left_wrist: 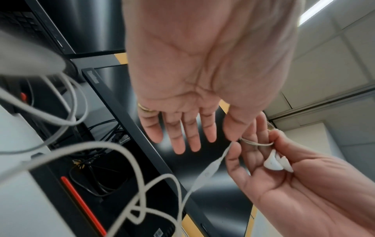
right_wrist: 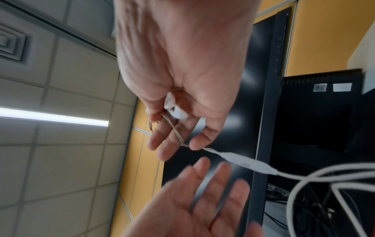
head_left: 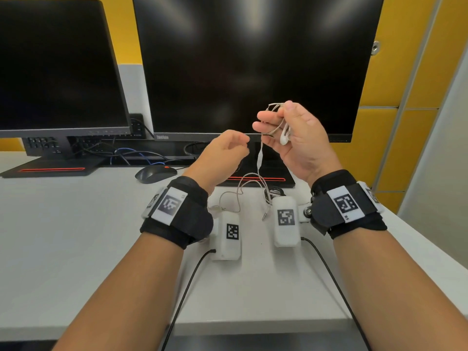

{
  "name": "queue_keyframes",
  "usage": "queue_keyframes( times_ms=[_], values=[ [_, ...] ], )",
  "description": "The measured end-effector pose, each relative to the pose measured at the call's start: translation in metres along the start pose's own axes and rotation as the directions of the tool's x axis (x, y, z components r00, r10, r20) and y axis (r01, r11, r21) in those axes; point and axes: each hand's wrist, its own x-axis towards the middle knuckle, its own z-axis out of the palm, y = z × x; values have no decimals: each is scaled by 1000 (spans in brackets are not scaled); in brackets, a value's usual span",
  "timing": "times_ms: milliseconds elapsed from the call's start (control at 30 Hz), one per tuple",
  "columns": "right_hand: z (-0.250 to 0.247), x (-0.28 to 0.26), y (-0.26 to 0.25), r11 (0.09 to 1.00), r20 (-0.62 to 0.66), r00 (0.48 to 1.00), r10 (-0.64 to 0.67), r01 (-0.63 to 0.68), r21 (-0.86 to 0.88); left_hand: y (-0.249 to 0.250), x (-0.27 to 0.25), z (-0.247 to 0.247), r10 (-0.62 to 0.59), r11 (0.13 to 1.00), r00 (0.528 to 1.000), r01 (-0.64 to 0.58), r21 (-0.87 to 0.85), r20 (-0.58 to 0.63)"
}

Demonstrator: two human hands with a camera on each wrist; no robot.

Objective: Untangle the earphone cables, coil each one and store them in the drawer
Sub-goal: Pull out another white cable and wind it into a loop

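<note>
A white earphone cable [head_left: 260,158] hangs from my raised right hand [head_left: 274,122] in front of the large monitor. Its two earbuds [head_left: 285,139] lie in that palm under the thumb, and cable loops run round the fingers [right_wrist: 178,134]. The inline remote [right_wrist: 247,162] dangles just below the hand. The rest of the cable trails in loose loops on the desk [head_left: 235,196], ending in a jack plug [head_left: 264,215]. My left hand [head_left: 228,148] hovers beside the hanging cable, its fingers [left_wrist: 188,141] straight and holding nothing. A dark cable bundle [head_left: 273,191] lies behind the loops. No drawer is in view.
Two dark monitors [head_left: 253,59] [head_left: 55,67] stand on the white desk [head_left: 76,236], their bases [head_left: 53,169] near the hands. A black mouse [head_left: 154,173] sits left of centre. Tangled blue and black cables [head_left: 134,155] lie behind. The desk's front edge [head_left: 228,323] is close.
</note>
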Motion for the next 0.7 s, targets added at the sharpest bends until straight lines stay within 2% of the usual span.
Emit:
queue_keyframes(
  times_ms=[133,233,300,367,400,467,567,700],
  values=[
    [3,-1,2,998,35,999,-4,2,60,1,-3,7,53,995,991,-42,-94,125],
    [4,2,6,1000,20,1000,-14,13,17,-2,-2,10,32,997,987,-21,-70,156],
    [4,6,10,994,-41,999,-20,15,-111,-3,-2,10,29,996,985,-14,-86,171],
    [2,7,13,927,-114,990,-83,35,-373,-3,-4,9,54,995,974,-34,-96,218],
    [1,7,14,870,-116,987,-114,43,-492,-3,-5,8,70,995,966,-49,-92,247],
    [0,6,16,820,-70,993,-97,40,-572,-1,-6,7,114,991,958,-90,-103,265],
    [1,3,14,815,25,1000,17,0,-579,-2,-2,5,164,980,979,-148,-132,118],
    [1,-2,10,728,149,968,201,-46,-684,-5,2,1,215,973,973,-221,-68,-87]
  ],
)
